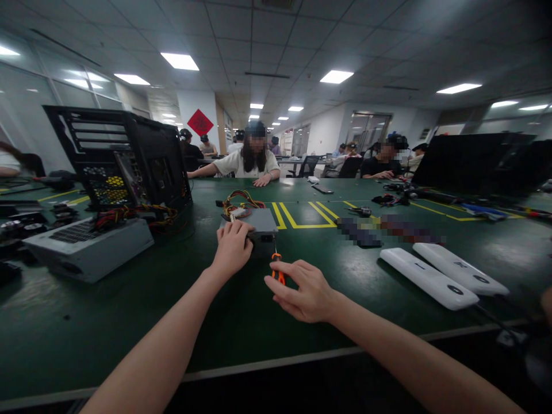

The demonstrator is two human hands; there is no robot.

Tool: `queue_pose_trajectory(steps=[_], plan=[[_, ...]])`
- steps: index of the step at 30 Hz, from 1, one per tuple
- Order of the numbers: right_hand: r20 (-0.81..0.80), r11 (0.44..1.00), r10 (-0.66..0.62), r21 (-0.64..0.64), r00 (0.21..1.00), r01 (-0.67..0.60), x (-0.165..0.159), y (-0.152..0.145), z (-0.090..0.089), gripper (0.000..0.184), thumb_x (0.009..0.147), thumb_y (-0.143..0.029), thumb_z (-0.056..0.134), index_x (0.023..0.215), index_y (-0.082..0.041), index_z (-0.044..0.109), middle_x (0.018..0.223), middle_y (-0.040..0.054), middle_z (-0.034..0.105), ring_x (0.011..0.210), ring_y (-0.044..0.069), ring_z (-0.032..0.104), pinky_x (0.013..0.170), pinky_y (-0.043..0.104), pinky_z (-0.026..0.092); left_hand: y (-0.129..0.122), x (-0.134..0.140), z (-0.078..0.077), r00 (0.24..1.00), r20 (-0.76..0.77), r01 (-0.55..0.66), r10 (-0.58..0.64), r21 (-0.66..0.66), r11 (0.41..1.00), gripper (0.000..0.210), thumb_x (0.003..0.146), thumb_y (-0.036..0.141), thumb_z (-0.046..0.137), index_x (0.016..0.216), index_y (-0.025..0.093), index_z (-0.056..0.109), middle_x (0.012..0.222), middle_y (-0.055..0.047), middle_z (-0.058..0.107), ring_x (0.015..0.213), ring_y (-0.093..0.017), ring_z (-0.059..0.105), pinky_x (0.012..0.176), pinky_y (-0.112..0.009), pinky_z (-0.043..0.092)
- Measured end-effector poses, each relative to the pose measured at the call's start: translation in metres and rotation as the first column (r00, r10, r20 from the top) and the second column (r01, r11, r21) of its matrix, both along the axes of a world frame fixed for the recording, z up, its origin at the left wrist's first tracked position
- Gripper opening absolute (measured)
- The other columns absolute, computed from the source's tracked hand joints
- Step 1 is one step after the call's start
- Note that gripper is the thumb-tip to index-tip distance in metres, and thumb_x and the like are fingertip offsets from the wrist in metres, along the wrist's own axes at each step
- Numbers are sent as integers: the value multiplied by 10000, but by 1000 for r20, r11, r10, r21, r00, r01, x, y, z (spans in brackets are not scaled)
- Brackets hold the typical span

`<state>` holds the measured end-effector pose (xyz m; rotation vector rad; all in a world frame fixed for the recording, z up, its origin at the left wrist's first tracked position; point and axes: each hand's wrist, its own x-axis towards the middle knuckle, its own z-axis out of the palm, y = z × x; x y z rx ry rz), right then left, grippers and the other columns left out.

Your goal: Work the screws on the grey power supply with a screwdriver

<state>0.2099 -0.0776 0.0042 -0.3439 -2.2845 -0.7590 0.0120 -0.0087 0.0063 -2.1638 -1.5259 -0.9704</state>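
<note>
A grey computer power supply (262,218) rests on the green table in front of me, its socket side turned towards me. My left hand (232,248) grips its left side, fingers over the top and thumb down the near face. Between the thumb and fingers of my right hand (305,289) is a screwdriver (277,265) with an orange and black handle. Its thin shaft points up at the right edge of the near face; whether the tip sits in a screw is too small to tell. Coloured cables (242,201) bunch behind the power supply.
On the left stand a black computer case (161,164) and a second power supply (97,253). Two white oblong devices (429,279) lie at right, near blurred dark objects. Across the table (207,345), a person (248,164) sits with a hand on its edge.
</note>
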Motion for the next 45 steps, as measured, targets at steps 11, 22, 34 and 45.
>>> queue_pose_trajectory(steps=[11,22,34,45], plan=[[-56,991,24,-129,998,-31,1,1,-1,300,864,-269,429,1128,-125,446,1047,157,583,880,187,608,660,277,496,-2,2,-2,1000,-9,19,-19,-10,1000,279,737,156,468,1008,205,511,1062,-80,521,1036,-253,436,874,-400,320],[-97,991,47,-123,994,-59,1,0,-2,264,847,-265,468,1057,-106,464,1010,166,602,887,201,610,643,285,502,0,2,-4,999,-39,23,-23,-8,1000,300,731,191,501,1031,190,489,1094,-88,505,1039,-253,443,882,-406,305],[-137,994,25,-106,990,-40,2,2,-4,235,851,-262,487,1026,-119,422,995,183,599,845,199,622,604,269,506,0,2,-4,999,-37,15,-16,-21,1000,288,737,197,501,1025,194,491,1101,-83,501,1032,-251,441,882,-403,305],[-78,959,-207,181,975,218,6,0,0,192,817,-295,570,965,-185,516,901,114,625,717,152,585,605,256,445,-1,1,-2,999,-53,9,-10,-27,1000,284,738,183,497,1021,193,486,1097,-78,509,1045,-248,437,880,-397,308]])
